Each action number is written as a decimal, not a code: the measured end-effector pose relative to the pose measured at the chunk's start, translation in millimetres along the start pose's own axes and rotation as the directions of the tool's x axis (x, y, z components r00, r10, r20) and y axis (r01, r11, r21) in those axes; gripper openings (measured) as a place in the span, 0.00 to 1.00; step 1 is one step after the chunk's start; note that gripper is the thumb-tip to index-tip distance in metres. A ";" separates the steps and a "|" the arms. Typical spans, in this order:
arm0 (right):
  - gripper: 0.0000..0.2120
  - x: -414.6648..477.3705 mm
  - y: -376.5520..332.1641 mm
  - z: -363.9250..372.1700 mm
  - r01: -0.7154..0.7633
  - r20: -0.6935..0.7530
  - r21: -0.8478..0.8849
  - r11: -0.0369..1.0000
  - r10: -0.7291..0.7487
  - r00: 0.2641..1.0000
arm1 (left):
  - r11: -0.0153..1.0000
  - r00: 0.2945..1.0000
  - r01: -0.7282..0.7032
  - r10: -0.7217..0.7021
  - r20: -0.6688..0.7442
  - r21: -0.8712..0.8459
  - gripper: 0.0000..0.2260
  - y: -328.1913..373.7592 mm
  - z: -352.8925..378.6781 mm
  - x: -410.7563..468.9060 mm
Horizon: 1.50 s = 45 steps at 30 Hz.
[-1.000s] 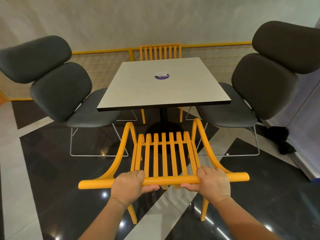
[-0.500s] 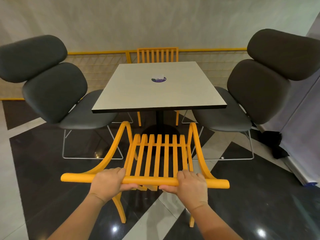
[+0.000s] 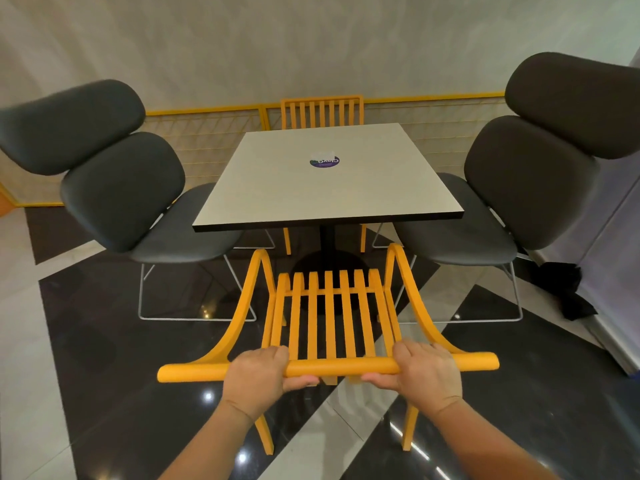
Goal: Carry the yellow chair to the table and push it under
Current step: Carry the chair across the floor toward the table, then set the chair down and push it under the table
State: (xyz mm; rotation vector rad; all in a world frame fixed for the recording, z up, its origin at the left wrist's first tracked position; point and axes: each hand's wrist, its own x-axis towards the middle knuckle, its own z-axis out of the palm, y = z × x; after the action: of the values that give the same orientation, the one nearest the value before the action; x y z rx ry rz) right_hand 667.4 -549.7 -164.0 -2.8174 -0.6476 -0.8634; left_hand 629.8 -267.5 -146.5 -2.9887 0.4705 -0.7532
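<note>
1. Yellow chair (image 3: 325, 317), slatted, seen from above and behind in the head view: its rounded top rail runs across the lower middle of the frame, and its curved armrests reach toward the table.
2. Left hand (image 3: 258, 377): closed around the top rail left of centre, knuckles up, fingers wrapped under the rail.
3. Right hand (image 3: 427, 374): closed around the same rail right of centre, in a matching overhand grasp.
4. Table (image 3: 277, 188): square, pale top with a dark edge, on a single black pedestal; it stands just beyond the chair's front. The chair's seat lies before the near table edge, not beneath it; only the armrest tips come close to that edge.
5. Purple sticker (image 3: 324, 161): round, near the centre of the tabletop.
6. Left grey lounge chair (image 3: 121, 188) and right grey lounge chair (image 3: 530, 181): padded, on thin wire frames, flanking the table.
7. Second yellow chair (image 3: 322, 110): at the table's far side, slatted back visible above the tabletop.
8. Floor (image 3: 104, 358): glossy black and white panels with lamp reflections.
</note>
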 end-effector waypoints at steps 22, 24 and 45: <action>0.36 36.3 -16.4 18.8 -0.062 0.036 -0.036 0.997 0.063 0.997 | 0.999 0.999 -0.014 0.013 0.034 0.029 0.33 -40.4 17.1 31.9; 0.36 41.3 -21.6 24.7 -0.070 0.052 -0.039 0.997 0.072 0.996 | 0.999 1.000 -0.023 0.022 0.017 0.029 0.33 -50.1 19.9 34.5; 0.36 75.4 39.6 50.5 -0.024 -0.016 -0.001 1.000 0.024 1.000 | 0.999 0.998 0.039 -0.040 0.053 0.009 0.34 -26.4 42.3 79.5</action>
State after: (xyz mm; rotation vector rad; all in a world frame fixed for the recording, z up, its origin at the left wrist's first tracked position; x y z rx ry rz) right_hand 766.4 -545.9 -163.4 -2.8103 -0.6095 -0.8813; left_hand 723.6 -267.9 -144.9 -3.0099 0.4063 -0.6751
